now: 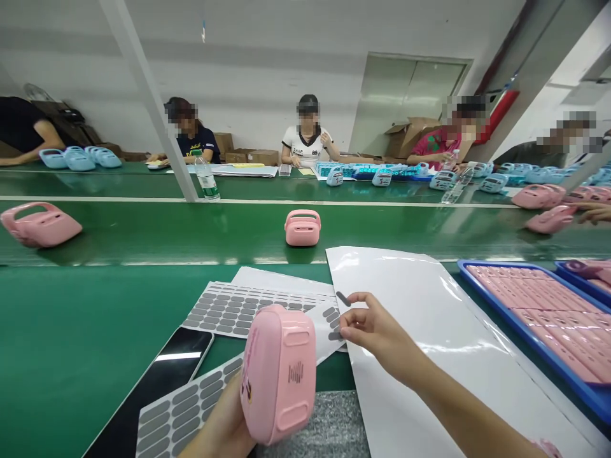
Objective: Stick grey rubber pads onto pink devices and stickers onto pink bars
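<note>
My left hand (pixel 224 413) is wrapped around a pink plastic casing (pixel 279 375), tilted, with speaker slots and two raised oval feet on the side facing me. A grey oval sticker (pixel 342 298) clings to the index fingertip of my right hand (pixel 377 327). The thumb and other fingers of that hand are curled at the edge of a small white backing sheet (pixel 319 346) bearing several grey stickers; whether they grip it, I cannot tell. Larger sticker sheets lie behind (pixel 224 308) and under my left forearm (pixel 165 423).
A black flat panel (pixel 157 375) lies at left, large glossy white sheets (pixel 405 305) at right. Blue trays (pixel 520 318) hold pink parts. On the green belt (pixel 229 232) stand pink handled casings (pixel 302 229). Co-workers (pixel 308 143) sit opposite, near blue casings and bottles (pixel 206 178).
</note>
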Action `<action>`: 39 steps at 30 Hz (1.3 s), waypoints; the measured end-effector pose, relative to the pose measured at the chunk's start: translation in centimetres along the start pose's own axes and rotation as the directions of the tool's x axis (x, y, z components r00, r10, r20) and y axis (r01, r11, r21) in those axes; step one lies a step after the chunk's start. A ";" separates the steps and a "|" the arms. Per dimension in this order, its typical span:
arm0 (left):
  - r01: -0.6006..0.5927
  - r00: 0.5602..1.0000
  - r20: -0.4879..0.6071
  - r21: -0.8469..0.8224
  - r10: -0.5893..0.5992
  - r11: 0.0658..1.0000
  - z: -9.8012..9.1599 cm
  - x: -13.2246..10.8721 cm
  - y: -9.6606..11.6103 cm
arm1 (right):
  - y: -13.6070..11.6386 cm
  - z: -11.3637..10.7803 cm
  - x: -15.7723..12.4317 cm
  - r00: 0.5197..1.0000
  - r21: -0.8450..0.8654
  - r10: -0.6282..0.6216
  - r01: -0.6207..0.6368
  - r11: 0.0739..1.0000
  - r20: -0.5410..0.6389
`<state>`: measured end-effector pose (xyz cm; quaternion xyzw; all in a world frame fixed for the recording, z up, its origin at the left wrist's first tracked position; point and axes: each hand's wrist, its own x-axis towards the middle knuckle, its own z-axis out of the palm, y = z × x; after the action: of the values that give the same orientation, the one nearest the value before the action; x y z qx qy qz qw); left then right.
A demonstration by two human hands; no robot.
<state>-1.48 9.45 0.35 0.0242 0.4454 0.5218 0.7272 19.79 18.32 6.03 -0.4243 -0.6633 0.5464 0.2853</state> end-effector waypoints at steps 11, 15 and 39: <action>-0.039 0.990 0.135 0.060 0.030 0.997 -0.6 0.3 -1.6 | -5.5 5.2 -3.7 0.991 0.225 0.084 -0.060 0.973 -0.100; -0.037 0.990 0.135 0.048 0.030 0.998 -1.0 1.0 -1.8 | -5.5 5.0 -3.6 0.988 0.156 0.107 -0.089 0.984 -0.112; -0.075 0.990 0.130 0.112 0.060 0.991 -0.5 0.5 -1.7 | -5.9 5.2 -3.7 0.982 0.006 0.091 -0.092 0.996 -0.167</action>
<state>-0.55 8.84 -1.07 0.1148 0.4272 0.5165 0.7332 15.67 12.29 10.75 -0.4989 -0.6174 0.5209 0.3139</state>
